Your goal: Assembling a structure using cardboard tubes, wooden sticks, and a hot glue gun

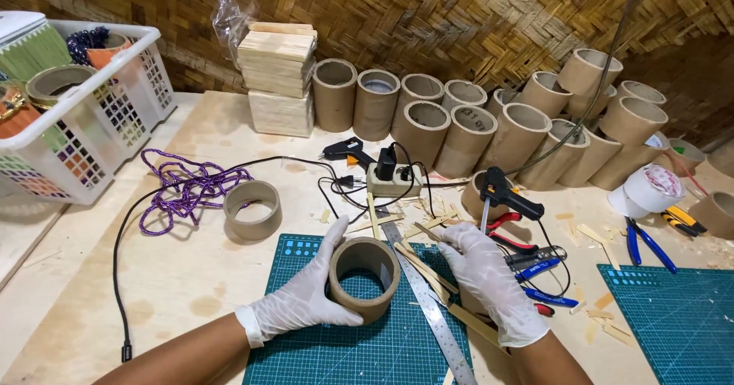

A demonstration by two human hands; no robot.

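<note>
Landmark: the cardboard ring standing on the near-left green cutting mat, open end facing up and slightly toward the camera, so its axis runs near vertical and it is wider than tall. Left hand, in a white glove, wraps the ring's left wall: fingers curl round the outside, thumb up near the rim, a firm hold on the ring. Right hand, also gloved, sits just right of the ring, palm down, fingers half-curled over thin wooden sticks that lie diagonally between it and the ring; cannot tell if it actually pinches 1 or only rests on them. Steel ruler runs diagonally from the ring's upper right down toward the near edge, passing between the 2 hands, roughly parallel to the sticks. So the sticks lie right of the ring, long axis slanted away-left to near-right, and the right hand is clearly the nearer one. Black glue gun stands beyond the right hand, right of the ring and further back. A second, shorter ring lies up-left of the held one, off the mat, well apart.
</note>
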